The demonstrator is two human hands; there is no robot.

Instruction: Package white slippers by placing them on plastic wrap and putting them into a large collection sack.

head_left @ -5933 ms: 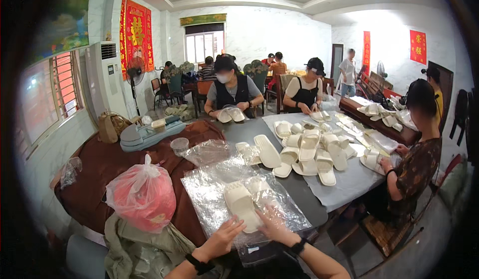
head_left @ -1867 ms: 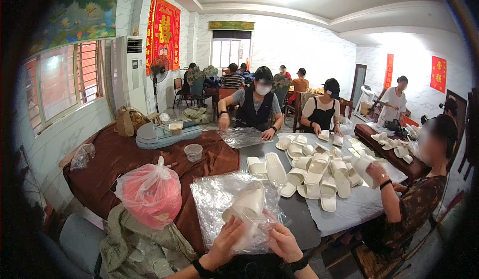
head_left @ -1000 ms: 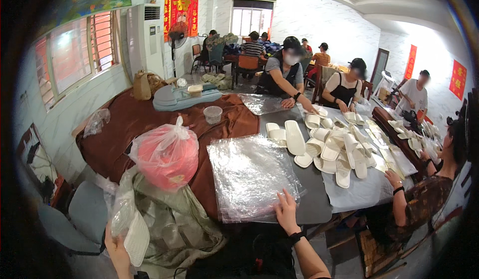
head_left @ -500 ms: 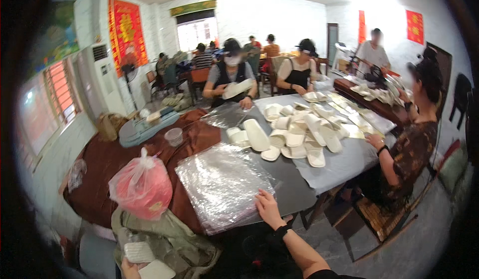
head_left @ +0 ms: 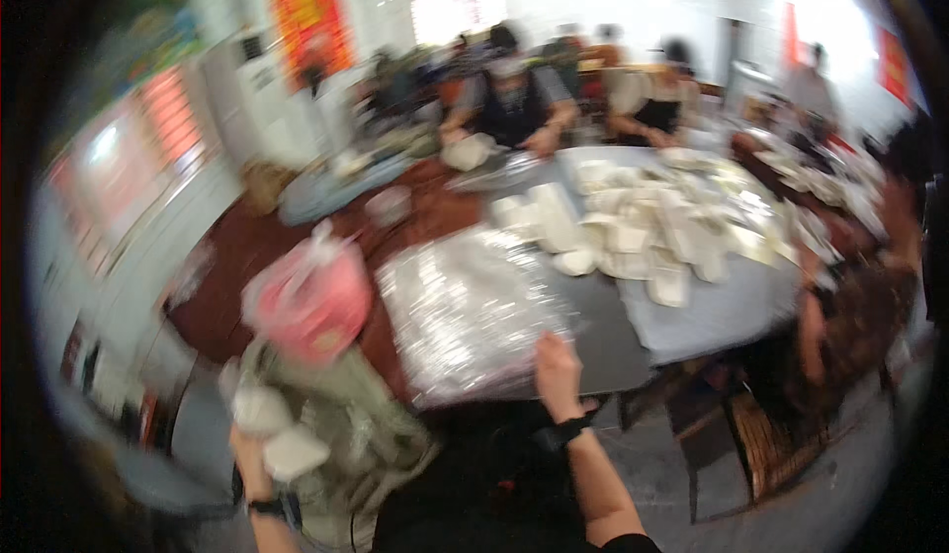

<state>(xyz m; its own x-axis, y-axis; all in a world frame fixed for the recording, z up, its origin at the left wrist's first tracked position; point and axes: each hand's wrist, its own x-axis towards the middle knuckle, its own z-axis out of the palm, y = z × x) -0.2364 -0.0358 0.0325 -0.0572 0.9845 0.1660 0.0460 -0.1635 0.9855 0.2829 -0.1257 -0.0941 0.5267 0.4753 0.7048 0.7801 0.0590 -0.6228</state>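
The picture is blurred by head motion. My right hand (head_left: 557,375) rests flat on the near edge of a stack of clear plastic bags (head_left: 465,311) lying on the table (head_left: 603,340). My left hand (head_left: 259,446) is low at the left, beside the table, holding a white bagged bundle (head_left: 277,432) over an olive-green cloth sack (head_left: 346,425). A pink plastic bag (head_left: 314,296) stands on the table just above that sack.
White shoe-shaped pieces (head_left: 633,222) are heaped on the grey cloth at the table's far right. Several people sit around it, one close on the right (head_left: 850,306). A wicker chair (head_left: 766,434) stands at the lower right. A window wall runs along the left.
A white bundle that both hands held over the plastic bags went down to the left in my left hand. My right hand stayed on the bags. The view swung and is now blurred.
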